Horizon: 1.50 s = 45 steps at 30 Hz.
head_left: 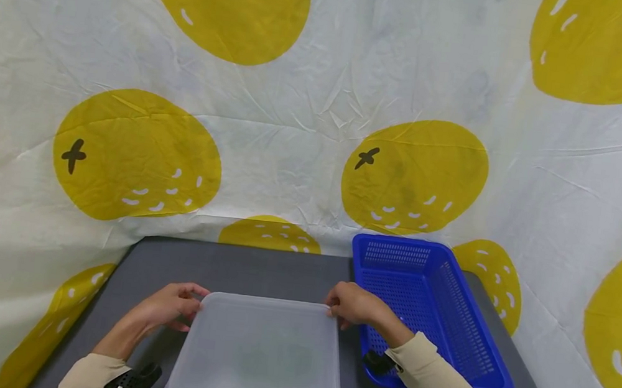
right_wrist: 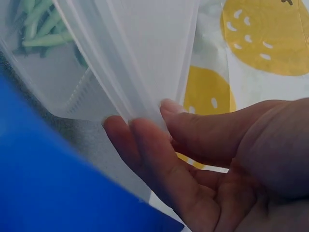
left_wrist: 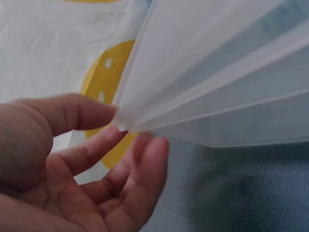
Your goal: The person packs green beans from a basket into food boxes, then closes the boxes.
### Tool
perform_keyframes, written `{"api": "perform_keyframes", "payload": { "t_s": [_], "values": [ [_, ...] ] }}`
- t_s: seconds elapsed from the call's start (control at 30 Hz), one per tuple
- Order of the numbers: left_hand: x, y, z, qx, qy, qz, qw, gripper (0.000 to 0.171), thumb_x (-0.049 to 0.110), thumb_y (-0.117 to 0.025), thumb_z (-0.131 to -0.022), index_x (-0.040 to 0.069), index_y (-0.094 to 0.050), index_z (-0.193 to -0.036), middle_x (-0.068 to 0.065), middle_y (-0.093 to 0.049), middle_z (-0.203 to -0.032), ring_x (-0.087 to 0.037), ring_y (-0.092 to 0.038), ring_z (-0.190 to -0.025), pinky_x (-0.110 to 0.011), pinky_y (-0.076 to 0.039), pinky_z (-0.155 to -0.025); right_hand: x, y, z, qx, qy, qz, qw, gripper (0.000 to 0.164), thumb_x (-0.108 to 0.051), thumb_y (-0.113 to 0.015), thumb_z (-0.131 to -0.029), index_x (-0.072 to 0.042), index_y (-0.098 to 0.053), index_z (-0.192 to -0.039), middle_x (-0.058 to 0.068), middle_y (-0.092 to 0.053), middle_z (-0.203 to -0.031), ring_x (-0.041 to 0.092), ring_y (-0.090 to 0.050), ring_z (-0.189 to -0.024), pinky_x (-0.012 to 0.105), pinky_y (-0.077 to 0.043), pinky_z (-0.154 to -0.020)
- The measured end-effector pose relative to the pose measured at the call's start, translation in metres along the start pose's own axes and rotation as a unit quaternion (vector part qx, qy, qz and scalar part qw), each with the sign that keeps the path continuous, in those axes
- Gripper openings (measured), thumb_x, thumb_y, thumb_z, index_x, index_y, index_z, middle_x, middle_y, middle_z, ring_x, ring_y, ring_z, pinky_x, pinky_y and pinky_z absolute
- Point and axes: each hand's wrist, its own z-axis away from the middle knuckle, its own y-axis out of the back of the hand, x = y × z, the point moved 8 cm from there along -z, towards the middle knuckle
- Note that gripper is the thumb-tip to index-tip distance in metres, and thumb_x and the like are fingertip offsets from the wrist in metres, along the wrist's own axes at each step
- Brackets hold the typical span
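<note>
A translucent plastic lid [head_left: 267,352] lies over a clear plastic box [right_wrist: 72,99] in front of me. Long, slender green pieces like bean pods [right_wrist: 46,29] show through the box wall in the right wrist view; from above they are only a faint green blur. My left hand [head_left: 173,306] pinches the lid's far left corner between thumb and index finger, other fingers curled below. At the far right corner, the thumb of my right hand [head_left: 353,304] lies on the lid edge with fingers underneath. Whether the lid is seated on the rim I cannot tell.
A blue perforated plastic basket [head_left: 440,312] stands on the grey table [head_left: 247,269], close to the right of the box and partly under my right forearm. A white curtain [head_left: 285,166] with yellow fruit prints hangs behind the table and along its sides.
</note>
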Motion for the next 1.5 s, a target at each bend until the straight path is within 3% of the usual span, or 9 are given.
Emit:
{"api": "perform_keyframes", "payload": {
  "t_s": [0.23, 0.33, 0.57, 0.67, 0.93, 1.2, 1.37, 1.5],
  "values": [
    [-0.005, 0.003, -0.01, 0.037, 0.001, 0.036, 0.9987, 0.029, 0.009, -0.061, -0.097, -0.01, -0.064, -0.119, -0.007, -0.072, -0.093, -0.019, -0.069, -0.08, -0.037, -0.057, -0.069, 0.004, 0.001, -0.005, 0.0, -0.023, -0.002, 1.0, 0.004, -0.001, -0.069, -0.093, 0.0, -0.07, -0.09, 0.009, -0.066, -0.079, 0.024, -0.068, -0.06, 0.038, -0.059, -0.061],
    [-0.005, 0.004, -0.011, 0.037, -0.001, 0.04, 0.9985, 0.03, 0.009, -0.062, -0.097, -0.011, -0.064, -0.119, -0.008, -0.073, -0.093, -0.019, -0.069, -0.08, -0.037, -0.058, -0.069, 0.005, 0.003, -0.005, 0.005, -0.021, -0.005, 1.0, 0.004, -0.001, -0.07, -0.092, 0.0, -0.074, -0.092, 0.008, -0.069, -0.08, 0.02, -0.067, -0.058, 0.033, -0.057, -0.058],
    [-0.007, 0.003, -0.007, 0.032, 0.009, 0.039, 0.9987, 0.034, 0.012, -0.068, -0.095, -0.006, -0.063, -0.123, -0.009, -0.072, -0.105, -0.022, -0.069, -0.09, -0.04, -0.059, -0.073, 0.0, 0.003, 0.002, 0.001, -0.004, -0.011, 1.0, 0.015, -0.002, -0.069, -0.094, -0.001, -0.078, -0.105, 0.01, -0.071, -0.072, 0.021, -0.066, -0.054, 0.038, -0.058, -0.056],
    [-0.008, 0.004, -0.006, 0.039, 0.009, 0.04, 0.9984, 0.033, 0.011, -0.068, -0.093, -0.005, -0.064, -0.122, -0.009, -0.072, -0.104, -0.022, -0.069, -0.089, -0.04, -0.059, -0.072, -0.001, 0.004, 0.002, 0.004, -0.005, -0.008, 1.0, 0.015, -0.002, -0.069, -0.093, -0.001, -0.078, -0.105, 0.009, -0.072, -0.074, 0.023, -0.068, -0.056, 0.035, -0.057, -0.055],
    [-0.008, 0.004, -0.008, 0.055, -0.005, 0.041, 0.9976, 0.033, 0.012, -0.069, -0.093, -0.007, -0.065, -0.121, -0.009, -0.073, -0.101, -0.022, -0.069, -0.084, -0.04, -0.059, -0.068, 0.003, 0.002, -0.003, 0.021, -0.024, -0.006, 0.999, 0.004, 0.001, -0.076, -0.086, -0.002, -0.078, -0.086, 0.006, -0.073, -0.08, 0.029, -0.073, -0.068, 0.036, -0.059, -0.064],
    [-0.01, 0.006, -0.009, 0.068, 0.006, 0.07, 0.9952, 0.029, 0.01, -0.07, -0.093, -0.006, -0.069, -0.117, -0.012, -0.076, -0.097, -0.024, -0.072, -0.08, -0.039, -0.06, -0.066, 0.001, 0.003, -0.005, 0.04, -0.004, 0.043, 0.998, 0.014, -0.005, -0.077, -0.088, -0.007, -0.074, -0.074, 0.002, -0.07, -0.068, 0.02, -0.067, -0.062, 0.028, -0.046, -0.056],
    [-0.012, 0.007, -0.007, 0.074, 0.009, 0.07, 0.9947, 0.03, 0.01, -0.07, -0.094, -0.007, -0.067, -0.118, -0.012, -0.075, -0.097, -0.024, -0.072, -0.081, -0.04, -0.06, -0.067, -0.007, 0.003, -0.001, 0.063, 0.015, 0.052, 0.997, 0.013, -0.005, -0.073, -0.091, -0.005, -0.074, -0.078, 0.005, -0.068, -0.066, 0.014, -0.06, -0.054, 0.028, -0.046, -0.053],
    [-0.006, 0.005, -0.002, 0.095, -0.007, 0.043, 0.9945, 0.032, 0.012, -0.066, -0.097, -0.007, -0.064, -0.122, -0.012, -0.072, -0.104, -0.024, -0.07, -0.087, -0.041, -0.059, -0.071, -0.015, -0.002, 0.008, 0.082, 0.017, 0.082, 0.993, 0.012, -0.013, -0.073, -0.092, -0.001, -0.075, -0.093, 0.007, -0.07, -0.084, 0.017, -0.063, -0.071, 0.037, -0.052, -0.065]
  ]
}}
